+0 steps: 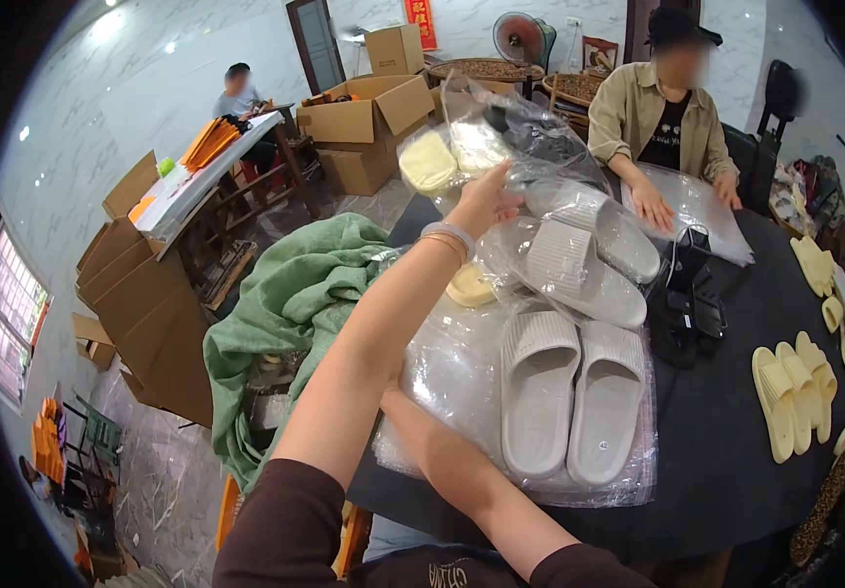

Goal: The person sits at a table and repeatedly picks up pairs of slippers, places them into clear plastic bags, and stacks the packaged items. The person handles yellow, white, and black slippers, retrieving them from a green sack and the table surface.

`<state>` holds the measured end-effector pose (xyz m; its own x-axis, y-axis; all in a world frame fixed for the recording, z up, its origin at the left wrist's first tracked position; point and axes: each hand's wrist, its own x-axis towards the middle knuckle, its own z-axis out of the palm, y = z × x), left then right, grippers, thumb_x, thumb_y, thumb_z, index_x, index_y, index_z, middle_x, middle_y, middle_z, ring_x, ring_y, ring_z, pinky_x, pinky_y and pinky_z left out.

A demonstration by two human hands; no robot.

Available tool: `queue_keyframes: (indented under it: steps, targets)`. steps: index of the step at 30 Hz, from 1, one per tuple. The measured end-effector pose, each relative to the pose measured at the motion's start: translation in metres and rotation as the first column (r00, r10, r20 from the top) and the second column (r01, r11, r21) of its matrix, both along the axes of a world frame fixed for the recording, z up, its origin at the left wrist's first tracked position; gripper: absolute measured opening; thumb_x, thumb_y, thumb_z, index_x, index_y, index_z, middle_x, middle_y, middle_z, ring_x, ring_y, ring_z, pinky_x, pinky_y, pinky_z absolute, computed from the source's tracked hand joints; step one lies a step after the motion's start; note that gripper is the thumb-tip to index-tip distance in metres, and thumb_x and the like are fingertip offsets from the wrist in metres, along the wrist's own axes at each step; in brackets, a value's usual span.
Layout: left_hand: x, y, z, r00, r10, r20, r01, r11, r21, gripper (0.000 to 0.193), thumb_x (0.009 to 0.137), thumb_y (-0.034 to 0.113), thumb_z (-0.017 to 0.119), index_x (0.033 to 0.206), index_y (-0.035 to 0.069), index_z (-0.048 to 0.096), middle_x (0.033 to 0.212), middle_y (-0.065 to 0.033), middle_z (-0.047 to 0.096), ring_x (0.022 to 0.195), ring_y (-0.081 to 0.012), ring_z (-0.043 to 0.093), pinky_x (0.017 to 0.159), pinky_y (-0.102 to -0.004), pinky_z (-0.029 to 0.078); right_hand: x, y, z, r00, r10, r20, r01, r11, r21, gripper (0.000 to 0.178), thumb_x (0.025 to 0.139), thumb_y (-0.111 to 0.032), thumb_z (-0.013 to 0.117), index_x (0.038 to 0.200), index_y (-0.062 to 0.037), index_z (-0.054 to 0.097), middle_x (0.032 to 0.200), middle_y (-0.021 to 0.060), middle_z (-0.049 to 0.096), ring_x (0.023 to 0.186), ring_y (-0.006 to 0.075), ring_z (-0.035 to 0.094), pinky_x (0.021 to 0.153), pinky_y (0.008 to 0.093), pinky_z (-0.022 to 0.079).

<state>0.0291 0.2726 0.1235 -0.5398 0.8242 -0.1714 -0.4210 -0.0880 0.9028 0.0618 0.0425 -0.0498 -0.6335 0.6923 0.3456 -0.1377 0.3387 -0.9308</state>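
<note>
Pale marbled walls enclose a room with cardboard boxes (341, 122) and a round fan (520, 39) toward the back, and a black-covered table (726, 470) fills the front. At the back left, a seated person (238, 98) is by a long table that holds orange things (212, 144). On the near table, a pair of gray slippers (605, 416) lies side by side, toes away, on flat clear plastic bags (447, 392). Just beyond, more gray slippers (559, 263) lie under shiny clear plastic, with pale yellow slippers (429, 164) in plastic farther off to the left. The left hand (486, 201) reaches over to this wrapped heap, touching the plastic; its fingers blend into the glare, so I cannot tell whether they are clamped on it or only resting. A band circles that wrist. The right forearm (461, 465) passes beneath the left one, which hides the right hand, so its fingers cannot be told. A green cloth (290, 279) is bunched left of the arms. Across the table, a co-worker (652, 108) in a tan shirt has both hands on clear sheets (701, 211). Black sandals (687, 314) stand near the gray slippers, and yellow slippers (795, 397) lie farther right.
</note>
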Motion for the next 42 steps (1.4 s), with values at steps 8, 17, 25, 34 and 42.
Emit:
queue_keyframes:
  steps: [8,17,25,34,42]
  targets:
    - [-0.045,0.011,0.013,0.980,0.156,-0.122,-0.160,0.987,-0.027,0.044,0.087,0.055,0.052,0.102,0.014,0.053,0.089,-0.0041,0.051,0.077,-0.0190,0.050,0.072,-0.0381,0.040,0.002,0.002,0.018,0.978,-0.108,-0.179,0.073,0.979,-0.190,0.025,0.086,-0.025,0.052,0.092,-0.0032,0.063,0.086,0.0202,0.064,0.084,0.0372,0.061,0.068,0.0412,0.048]
    - [-0.129,-0.029,0.013,0.995,0.096,0.006,-0.097,0.991,0.092,0.030,0.092,0.046,0.043,0.099,0.020,0.056,0.086,0.0015,0.060,0.079,-0.0151,0.056,0.071,-0.0344,0.041,0.005,-0.007,0.020,0.976,-0.045,-0.213,-0.028,0.944,-0.328,0.024,0.085,-0.016,0.042,0.073,0.0022,0.054,0.071,0.0161,0.057,0.063,0.0338,0.054,0.060,0.0385,0.042]
    - [-0.123,-0.078,0.070,0.868,0.266,-0.418,-0.147,0.944,0.296,0.031,0.089,0.024,0.053,0.118,0.015,0.051,0.119,-0.0026,0.054,0.106,-0.0156,0.055,0.088,-0.0476,0.038,0.009,-0.002,0.023,0.987,0.012,-0.161,-0.066,0.940,-0.334,0.025,0.084,-0.016,0.042,0.072,0.0030,0.053,0.073,0.0152,0.056,0.064,0.0303,0.053,0.061,0.0365,0.042]
    - [-0.044,-0.119,0.110,0.972,0.021,-0.232,0.169,0.622,0.765,0.030,0.089,0.015,0.053,0.118,0.008,0.051,0.122,-0.0060,0.053,0.113,-0.0212,0.052,0.097,-0.0351,0.041,0.009,0.008,0.023,0.989,-0.051,-0.136,0.009,0.956,-0.293,0.024,0.085,-0.016,0.044,0.072,0.0022,0.053,0.068,0.0161,0.055,0.060,0.0290,0.053,0.060,0.0370,0.042]
    - [0.000,-0.097,-0.015,0.796,-0.123,-0.593,0.163,0.987,0.014,0.030,0.084,0.016,0.055,0.109,0.000,0.061,0.103,-0.0071,0.061,0.097,-0.0180,0.056,0.083,-0.0280,0.044,0.003,-0.007,0.011,0.993,-0.075,-0.088,0.062,0.988,-0.144,0.023,0.084,-0.023,0.052,0.079,-0.0024,0.062,0.074,0.0172,0.062,0.073,0.0326,0.062,0.066,0.0385,0.047]
